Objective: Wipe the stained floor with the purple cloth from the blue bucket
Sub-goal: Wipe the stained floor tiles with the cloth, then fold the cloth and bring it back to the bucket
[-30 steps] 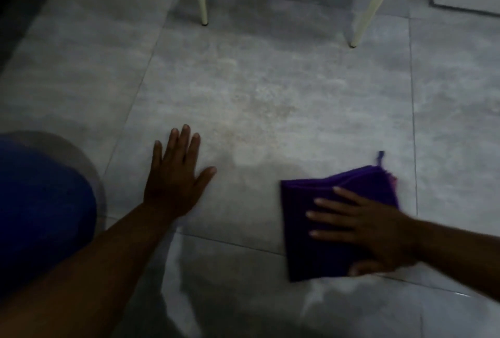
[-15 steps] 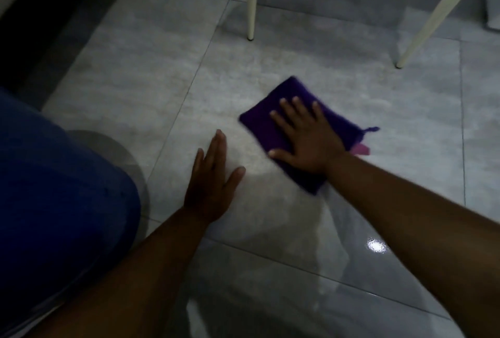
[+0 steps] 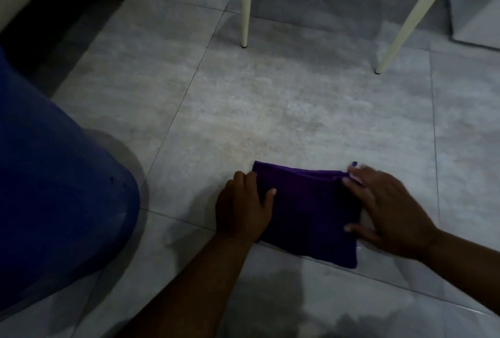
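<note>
Hands have come together on the folded purple microfibre cloth (image 3: 308,210), where half a second ago only our right one pressed it flat and swept it across the far middle of the tile, with the left braced on bare floor. Now the cloth lies nearer to us, straddling the grout line at the near edge of the pale grey stone-look floor tile (image 3: 270,99). Our left hand (image 3: 243,207) grips its left edge, thumb over the top and fingers curled beneath. Our right hand (image 3: 389,210) is spread loosely over the right edge, fingertips at the far corner; it is blurred, so we cannot tell whether it pinches the fabric or only rests on it.

We judge this to be a pause in the wiping to refold or turn the cloth to a cleaner face. The brownish stain (image 3: 273,132) shows just beyond the cloth, so the wiping is not finished.

No bucket is clearly in view. A large dark blue rounded mass (image 3: 54,189) fills the left; we cannot tell whether it is the bucket or clothing, and nothing shows inside it.
</note>
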Available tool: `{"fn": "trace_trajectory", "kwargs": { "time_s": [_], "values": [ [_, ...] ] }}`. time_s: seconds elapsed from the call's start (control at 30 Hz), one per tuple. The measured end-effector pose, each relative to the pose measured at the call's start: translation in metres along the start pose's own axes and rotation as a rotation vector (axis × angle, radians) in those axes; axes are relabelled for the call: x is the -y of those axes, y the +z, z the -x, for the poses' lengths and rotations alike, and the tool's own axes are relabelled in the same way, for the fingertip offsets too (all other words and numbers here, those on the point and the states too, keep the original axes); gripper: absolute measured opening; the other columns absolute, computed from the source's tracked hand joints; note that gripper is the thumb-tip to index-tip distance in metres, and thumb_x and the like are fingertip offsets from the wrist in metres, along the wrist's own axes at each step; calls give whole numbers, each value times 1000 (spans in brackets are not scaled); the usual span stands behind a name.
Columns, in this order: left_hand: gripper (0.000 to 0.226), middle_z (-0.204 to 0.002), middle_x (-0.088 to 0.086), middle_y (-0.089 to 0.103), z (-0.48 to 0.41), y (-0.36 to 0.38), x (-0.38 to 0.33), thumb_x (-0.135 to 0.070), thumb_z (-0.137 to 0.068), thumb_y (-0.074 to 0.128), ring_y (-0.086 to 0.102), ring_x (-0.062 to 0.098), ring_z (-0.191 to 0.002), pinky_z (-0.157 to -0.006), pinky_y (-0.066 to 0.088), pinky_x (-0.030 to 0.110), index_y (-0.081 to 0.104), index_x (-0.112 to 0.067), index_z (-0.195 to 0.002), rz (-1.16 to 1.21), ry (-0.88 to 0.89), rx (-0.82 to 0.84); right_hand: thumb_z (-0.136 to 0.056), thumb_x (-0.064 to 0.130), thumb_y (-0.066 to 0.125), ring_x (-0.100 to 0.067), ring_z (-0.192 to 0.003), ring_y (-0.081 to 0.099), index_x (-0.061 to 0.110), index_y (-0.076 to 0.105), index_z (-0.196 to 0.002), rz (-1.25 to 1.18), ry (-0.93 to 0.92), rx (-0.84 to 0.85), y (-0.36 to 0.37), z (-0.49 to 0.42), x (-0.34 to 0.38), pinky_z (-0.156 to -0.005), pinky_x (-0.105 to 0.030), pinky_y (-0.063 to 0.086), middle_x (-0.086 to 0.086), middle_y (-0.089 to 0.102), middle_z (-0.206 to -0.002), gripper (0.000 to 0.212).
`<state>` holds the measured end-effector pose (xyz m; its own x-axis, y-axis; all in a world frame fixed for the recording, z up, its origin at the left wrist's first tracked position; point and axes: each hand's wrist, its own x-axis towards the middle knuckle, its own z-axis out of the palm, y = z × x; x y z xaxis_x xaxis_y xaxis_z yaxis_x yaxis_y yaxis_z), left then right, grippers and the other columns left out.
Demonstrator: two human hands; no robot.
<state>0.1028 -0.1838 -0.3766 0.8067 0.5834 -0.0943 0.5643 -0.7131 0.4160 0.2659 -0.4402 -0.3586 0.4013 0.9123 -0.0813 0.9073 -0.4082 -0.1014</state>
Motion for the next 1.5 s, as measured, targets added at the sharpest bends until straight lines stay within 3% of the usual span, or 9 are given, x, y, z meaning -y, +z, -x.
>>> {"fn": "trace_trajectory", "kwargs": {
  "time_s": [0.2, 0.33, 0.5, 0.63, 0.8, 0.9, 1.13, 1.27, 1.5],
  "values": [
    [61, -108, 10, 64, 3, -8, -9, -64, -80, 60, 67, 31, -89, -63, 46, 34, 46, -14, -112, -31, -278, 198, -79, 68, 64, -6, -62, 53, 23, 53, -100, -347, 746, 141, 0, 11, 47, -49, -25, 39, 13, 55, -73, 51],
    [44, -113, 11, 68, 4, -9, -20, -53, -92, 52, 67, 30, -98, -78, 55, 37, 60, -13, -110, -6, -349, 369, -85, 50, 71, -19, -74, 64, 22, 54, -97, -500, 824, 141, 4, -9, 83, -56, -28, 42, 5, 62, -82, 35],
    [35, -112, 16, 62, 7, -30, -37, -37, -100, 45, 61, 31, -100, -82, 53, 40, 57, -5, -108, 370, -285, 155, -87, 29, 73, -10, -67, 57, 20, 55, -78, -783, 889, -71, -14, -35, 86, -55, -12, 34, 7, 60, -73, 21],
    [29, -114, 16, 64, -17, -87, -59, -32, -102, 41, 63, 31, -102, -83, 55, 39, 53, -9, -113, 623, -361, 76, -91, 21, 70, -36, -85, 68, 16, 59, -89, -1214, 995, -218, -73, -68, 68, -73, -49, 56, -18, 70, -94, 13],
    [19, -113, 16, 65, -67, -222, -93, -18, -99, 45, 61, 26, -100, -76, 37, 22, 54, -8, -113, 518, -78, -47, -89, 9, 71, -33, -72, 68, 38, 61, -94, -1457, 827, -319, -194, -128, 67, -39, -31, 53, -20, 67, -101, 31],
    [29, -97, 5, 55, -84, -319, -101, -18, -96, 51, 58, 23, -90, -73, 40, 29, 47, -11, -124, 372, 103, -215, -89, 10, 68, -31, -75, 77, 59, 67, -97, -1605, 648, -323, -265, -156, 87, -48, -34, 60, -5, 69, -104, 50],
    [33, -78, 2, 63, -47, -464, -13, 11, -90, 41, 57, 2, -59, -49, 42, 12, 58, -17, -92, 565, 153, -450, -93, 1, 58, -13, -87, 76, 30, 77, -100, -1725, 159, -303, -348, -233, 182, -59, -22, 59, 6, 78, -98, 36],
    [46, -80, 0, 78, -6, -450, 62, 3, -94, 44, 71, 15, -72, -66, 59, 23, 76, -24, -74, 776, -120, -328, -94, 3, 60, -13, -80, 76, 31, 74, -111, -1663, 84, -206, -331, -253, 225, -61, -22, 60, 10, 65, -105, 36],
    [50, -135, -17, 51, 25, -388, 147, -19, -100, 47, 64, 1, -105, -81, 50, 14, 38, -42, -143, 621, -308, 139, -93, 10, 66, -18, -101, 71, 31, 64, -129, -1517, 244, 145, -228, -259, 252, -84, -28, 60, -4, 66, -129, 42]
  ]
}}
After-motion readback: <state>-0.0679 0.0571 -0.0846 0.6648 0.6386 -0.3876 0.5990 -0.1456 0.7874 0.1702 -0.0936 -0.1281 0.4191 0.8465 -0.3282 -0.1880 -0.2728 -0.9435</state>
